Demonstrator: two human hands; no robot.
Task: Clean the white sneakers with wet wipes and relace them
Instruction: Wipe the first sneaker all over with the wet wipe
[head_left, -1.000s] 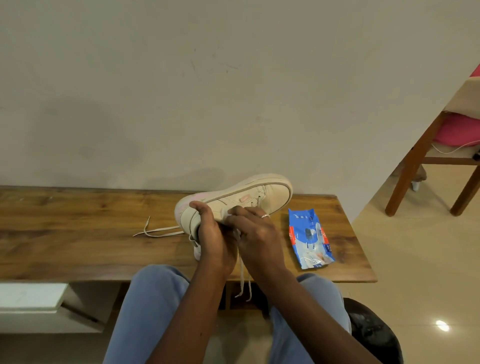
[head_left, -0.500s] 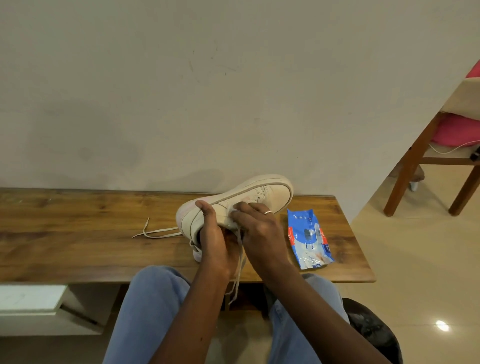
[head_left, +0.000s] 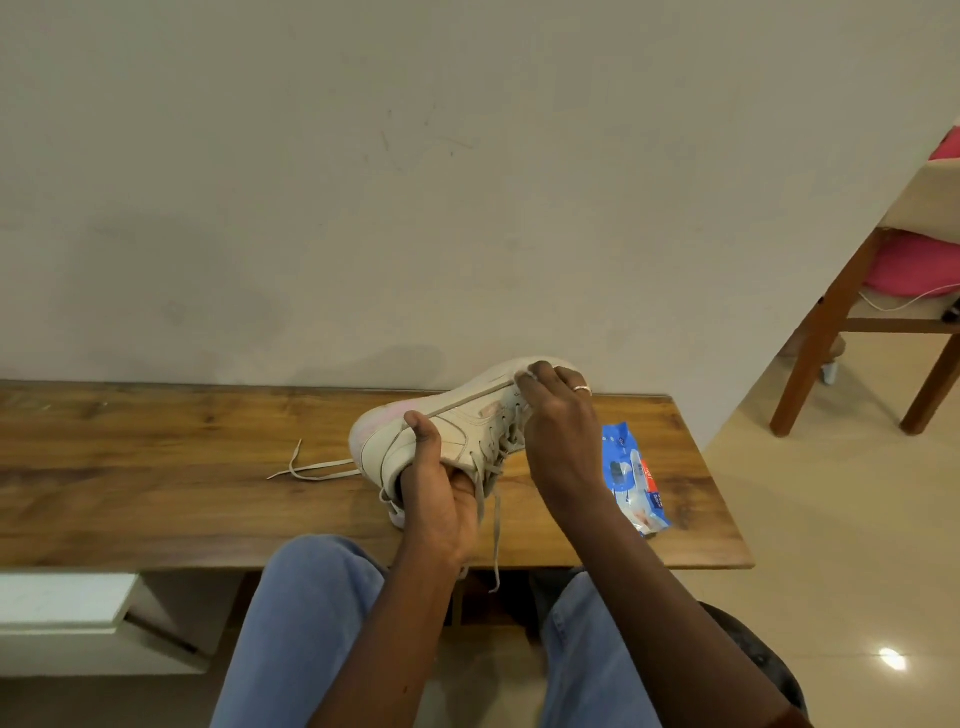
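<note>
White board (head_left: 62, 597) sits under the table (head_left: 156, 499) edge, 8 o'clock of view. Loose lace (head_left: 311, 470) lies flat on the table at 9 o'clock of the sneaker (head_left: 457, 434), one end reaching the heel. Sneaker mid-table, tipped on its side, pink-tinted heel left, toe right toward the wall. Threaded laces (head_left: 497, 540) hang past the table's front edge. Left hand (head_left: 441, 504) clamped on the heel, thumb on the sole edge, fingers in the opening. Right hand (head_left: 561, 441), ring on one finger, hides the toe. Its fingertips pinch a pale bit (head_left: 525, 372), lace or wipe unclear. Wipes pack (head_left: 631, 480), blue with a red stripe, lies at 3 o'clock, partly behind the right wrist; print unreadable. Chair (head_left: 829, 332) with pink cushion (head_left: 909, 265) at 2 o'clock, well apart.
</note>
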